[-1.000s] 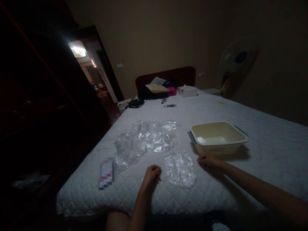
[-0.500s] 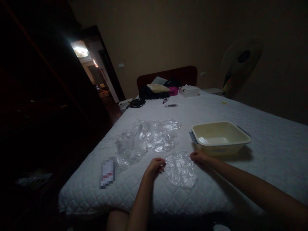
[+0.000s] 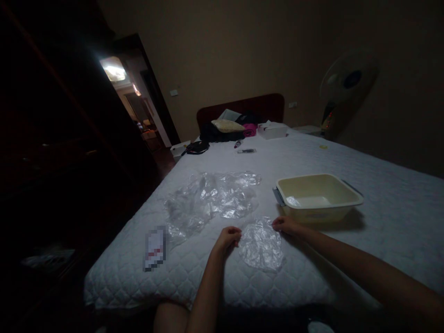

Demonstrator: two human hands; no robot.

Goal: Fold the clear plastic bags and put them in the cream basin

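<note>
Dim room: tan wall [image 3: 236, 55] at the back, bright doorway [image 3: 133, 99] at left, pale round-headed fan [image 3: 352, 79] at right. Surface: wide bed with white quilted cover [image 3: 385, 194], running back to a dark red-brown headboard [image 3: 272, 104]. On the cover, by size: broad crumpled sheet of clear plastic film [image 3: 229, 199], left of centre; cream rectangular plastic basin [image 3: 321, 216] with grey handles, right; smaller rounded piece of clear, wrinkled plastic [image 3: 262, 247], flat near the front edge, between the hands.

Change over the last second: left hand [image 3: 227, 238] and right hand [image 3: 287, 225] have come in from either side; both stood off the smaller piece, now they are at its left edge and upper right edge. It has hardly shifted. Judged: handling is only starting, no lift yet. Fingers of both hands are curled, tips drawn together; cannot tell whether either pinches the plastic.
</note>
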